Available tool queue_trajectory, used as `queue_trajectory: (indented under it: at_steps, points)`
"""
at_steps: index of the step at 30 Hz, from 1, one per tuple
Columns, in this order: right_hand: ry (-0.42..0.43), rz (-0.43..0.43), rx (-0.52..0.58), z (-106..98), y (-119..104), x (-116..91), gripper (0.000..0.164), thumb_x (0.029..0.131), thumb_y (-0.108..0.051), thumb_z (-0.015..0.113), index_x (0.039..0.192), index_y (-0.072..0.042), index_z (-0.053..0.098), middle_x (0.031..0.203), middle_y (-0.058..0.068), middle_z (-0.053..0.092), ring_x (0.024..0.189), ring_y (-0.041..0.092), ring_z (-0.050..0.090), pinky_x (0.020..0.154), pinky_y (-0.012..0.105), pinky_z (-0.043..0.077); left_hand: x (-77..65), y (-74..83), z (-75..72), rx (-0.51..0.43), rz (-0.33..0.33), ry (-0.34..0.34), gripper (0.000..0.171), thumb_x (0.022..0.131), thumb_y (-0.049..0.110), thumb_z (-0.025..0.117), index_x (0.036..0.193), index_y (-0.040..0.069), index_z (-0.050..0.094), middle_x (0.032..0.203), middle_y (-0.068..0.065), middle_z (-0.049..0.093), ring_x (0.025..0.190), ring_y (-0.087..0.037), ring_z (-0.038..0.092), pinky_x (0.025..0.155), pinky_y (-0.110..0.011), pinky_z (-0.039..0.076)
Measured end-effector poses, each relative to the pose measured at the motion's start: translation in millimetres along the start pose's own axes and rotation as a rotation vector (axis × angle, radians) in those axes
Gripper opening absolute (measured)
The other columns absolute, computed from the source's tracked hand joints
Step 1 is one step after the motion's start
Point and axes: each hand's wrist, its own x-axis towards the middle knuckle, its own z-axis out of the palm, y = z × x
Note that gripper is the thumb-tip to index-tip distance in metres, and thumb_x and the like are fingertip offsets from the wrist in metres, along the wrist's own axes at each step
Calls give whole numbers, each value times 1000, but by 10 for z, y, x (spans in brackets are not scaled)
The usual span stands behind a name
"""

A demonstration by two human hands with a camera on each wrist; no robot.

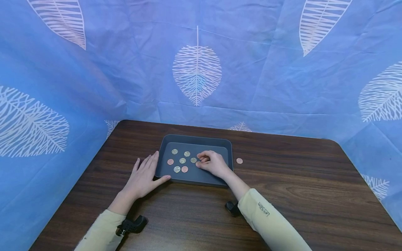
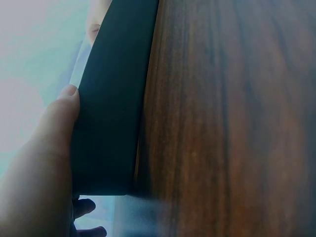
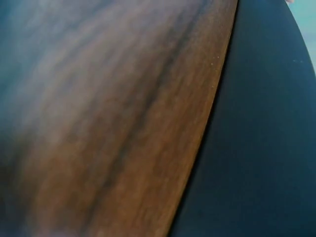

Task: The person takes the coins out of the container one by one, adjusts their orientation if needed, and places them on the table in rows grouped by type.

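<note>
A dark grey tray (image 1: 196, 139) lies on the table with several gold-toned coins (image 1: 182, 160) and two copper-toned coins (image 1: 184, 169) flat on its floor. My left hand (image 1: 141, 181) rests at the tray's left front corner, fingers straight along the side and thumb over the front rim; the left wrist view shows the thumb (image 2: 61, 113) against the tray wall. Over the tray, my right hand (image 1: 215, 164) pinches a coin (image 1: 198, 164) between thumb and fingertips, close to the tray floor; its fingers partly cover it. The right wrist view shows only tray wall and tabletop.
One copper-toned coin (image 1: 239, 160) lies on the wooden table (image 1: 298, 181), just right of the tray. A blue cloth (image 1: 251, 69) with white leaf prints hangs behind and beside the table. Black wrist straps (image 1: 133, 225) sit at both sleeves.
</note>
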Motion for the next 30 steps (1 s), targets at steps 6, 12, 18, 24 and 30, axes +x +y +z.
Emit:
queue_trajectory:
  at_steps: [6,12,18,24,30]
  points:
    - [-4,-22,-32,15,18,-3,29,85,-14,73,112,-3,68,100,5,65,85,14,63,76,27,52,-4,7,-7,-1,3,1,105,83,76,44,153,4,14,156,-14,22,140,-34,24,110,-61,8]
    - [-5,-20,-42,30,6,1,30,85,-11,73,112,-1,68,95,5,66,82,13,64,73,25,52,-6,7,-11,-4,3,0,105,83,76,44,153,3,14,156,-15,22,140,-34,24,110,-61,8]
    - [-9,33,-36,34,-14,10,31,83,-9,74,113,-2,68,93,3,64,79,12,60,71,25,50,-3,8,-11,-5,-2,-4,106,83,77,43,153,4,13,156,-15,22,140,-34,24,110,-61,8]
    - [-2,27,-53,33,-6,19,25,81,-8,76,105,-4,69,89,2,58,75,13,53,68,27,47,-7,8,-16,-4,-4,-3,105,83,76,44,153,4,14,156,-15,22,140,-35,24,110,-61,8]
    - [4,2,-84,31,1,20,14,80,-8,77,93,-7,71,84,1,55,73,13,51,66,28,44,-4,2,-9,3,-9,-6,104,84,74,46,153,4,13,156,-15,22,140,-35,23,110,-61,7]
